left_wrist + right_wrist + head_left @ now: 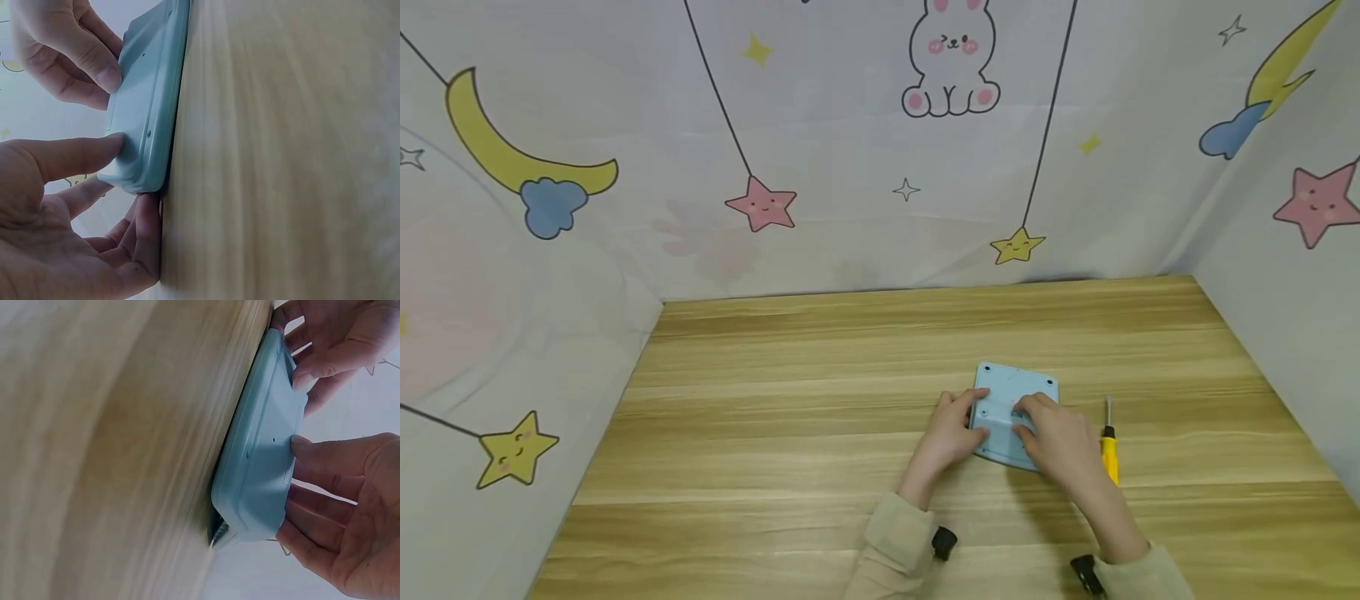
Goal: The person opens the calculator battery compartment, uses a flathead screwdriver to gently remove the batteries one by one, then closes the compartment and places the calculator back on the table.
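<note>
- The left hand rests at the left edge of the pale blue device. Its thumb presses the raised back panel and its remaining fingers lie nearly straight along the tabletop at the near corner. In this position the hand braces the device against sliding.
- The right hand covers the right half of the device. Its thumb tip presses the back and its fingers curl round the near right edge, which suggests a steadying grip from the opposite side.
- The device lies face-down, flat on the wooden table, right of centre and near the front edge.
- Device appearance: rounded corners, matte pale blue plastic, small dark screw recesses near the corners, and a raised rectangular panel on the back.
- A yellow-handled screwdriver lies on the table just beside the right hand, apart from the device, within easy reach.
</note>
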The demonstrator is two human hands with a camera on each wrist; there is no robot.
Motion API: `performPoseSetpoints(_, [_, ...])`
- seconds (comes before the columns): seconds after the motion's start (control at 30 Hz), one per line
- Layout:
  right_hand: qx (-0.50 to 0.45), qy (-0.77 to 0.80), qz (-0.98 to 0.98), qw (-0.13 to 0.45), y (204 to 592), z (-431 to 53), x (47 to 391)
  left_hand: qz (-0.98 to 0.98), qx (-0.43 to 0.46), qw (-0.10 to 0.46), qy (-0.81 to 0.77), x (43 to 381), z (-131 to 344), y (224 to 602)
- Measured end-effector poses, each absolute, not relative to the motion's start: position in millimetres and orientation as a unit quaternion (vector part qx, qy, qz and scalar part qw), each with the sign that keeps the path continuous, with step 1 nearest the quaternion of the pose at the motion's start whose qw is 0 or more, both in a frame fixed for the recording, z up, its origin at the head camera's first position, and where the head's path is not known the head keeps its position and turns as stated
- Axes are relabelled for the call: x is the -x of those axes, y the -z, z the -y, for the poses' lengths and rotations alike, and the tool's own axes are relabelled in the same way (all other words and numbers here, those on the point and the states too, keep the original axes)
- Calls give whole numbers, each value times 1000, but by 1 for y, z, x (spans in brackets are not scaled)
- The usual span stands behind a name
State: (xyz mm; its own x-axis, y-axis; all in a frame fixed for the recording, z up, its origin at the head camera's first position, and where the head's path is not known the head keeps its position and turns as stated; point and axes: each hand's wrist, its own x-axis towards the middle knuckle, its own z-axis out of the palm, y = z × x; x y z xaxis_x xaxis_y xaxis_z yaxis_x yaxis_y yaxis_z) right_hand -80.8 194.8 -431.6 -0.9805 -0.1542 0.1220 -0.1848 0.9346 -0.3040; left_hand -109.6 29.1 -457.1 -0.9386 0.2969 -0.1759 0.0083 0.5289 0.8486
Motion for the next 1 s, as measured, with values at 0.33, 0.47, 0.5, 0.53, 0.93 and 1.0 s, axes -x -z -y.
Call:
performPoseSetpoints(0.33, [-86, -127, 987, 41, 430, -192, 83, -863, -87, 147, -476, 109, -29, 458])
performPoseSetpoints(0.47, [-89, -127, 987, 44, 430, -192, 84, -863, -88, 147, -475, 110, -29, 458])
performPoseSetpoints(0.5, [-90, -127, 987, 45, 430, -191, 84, -863, -90, 145, -475, 110, -29, 458])
performPoseSetpoints(0.53, [-91, -127, 987, 46, 430, -191, 84, -863, -88, 147, -475, 110, -29, 457])
performPoseSetpoints(0.93, [-95, -126, 986, 48, 429, -191, 83, -866, -85, 151, -469, 110, -28, 456])
performPoseSetpoints(1.0, [-94, -126, 986, 46, 428, -191, 83, -865, -83, 151, -471, 110, -28, 456])
